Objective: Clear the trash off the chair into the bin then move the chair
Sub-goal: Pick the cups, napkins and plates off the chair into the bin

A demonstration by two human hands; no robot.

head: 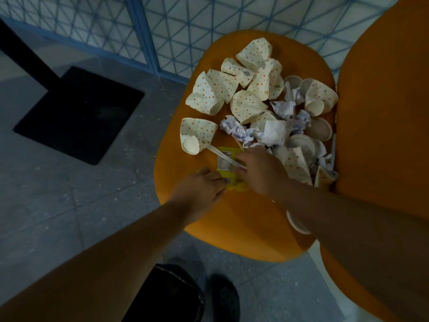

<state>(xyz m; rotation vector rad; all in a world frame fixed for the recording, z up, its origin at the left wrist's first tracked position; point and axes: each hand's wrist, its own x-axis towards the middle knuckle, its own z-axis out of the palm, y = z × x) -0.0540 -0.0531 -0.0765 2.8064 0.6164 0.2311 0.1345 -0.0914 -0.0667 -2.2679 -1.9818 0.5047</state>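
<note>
Clearing barely begun: both hands, left hand [204, 184] and right hand [260, 173], grip the yellow wrapper [226, 162] near the chair [232, 228] seat's front edge; crushed cups [213, 92] still cover it; no bin visible.

Chair seat [232, 228] under both hands. Wrapper [228, 165] lies on seat between left hand [202, 189] and right hand [260, 173], touching both. Spoon [222, 155] lies across wrapper, just ahead of right hand's fingers. Crushed cups [216, 94] beyond both hands. Crumpled paper [274, 132] just ahead of right hand. Table base [79, 115] on floor, well left of left hand.
</note>
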